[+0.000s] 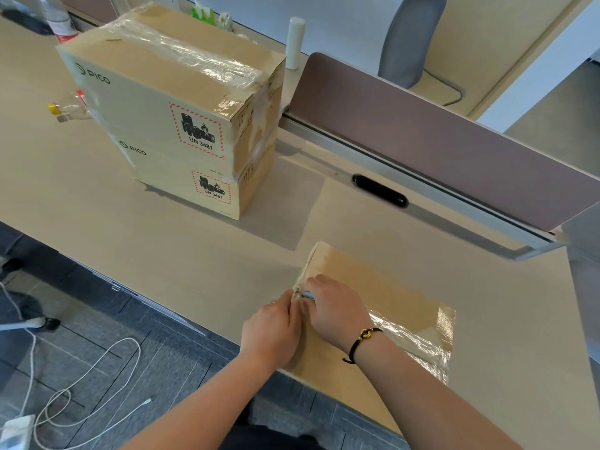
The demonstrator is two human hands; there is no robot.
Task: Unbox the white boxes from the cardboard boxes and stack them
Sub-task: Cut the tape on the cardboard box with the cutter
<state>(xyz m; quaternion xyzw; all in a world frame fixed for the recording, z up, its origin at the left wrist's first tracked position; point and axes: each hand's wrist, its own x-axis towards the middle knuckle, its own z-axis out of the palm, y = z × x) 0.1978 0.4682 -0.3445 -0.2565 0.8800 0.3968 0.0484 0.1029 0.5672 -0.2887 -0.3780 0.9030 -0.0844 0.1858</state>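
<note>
Cardboard box (383, 306) edge pinched between both hands' fingers (293, 295)

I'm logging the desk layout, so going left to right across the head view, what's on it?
Small yellow-and-red items → two stacked taped cardboard boxes → white cylinder → black oval slot → grey chair.

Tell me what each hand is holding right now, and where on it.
Right hand grips a small blue-tipped tool by its handle; left hand pinches the near cardboard box at its taped left edge.
</note>
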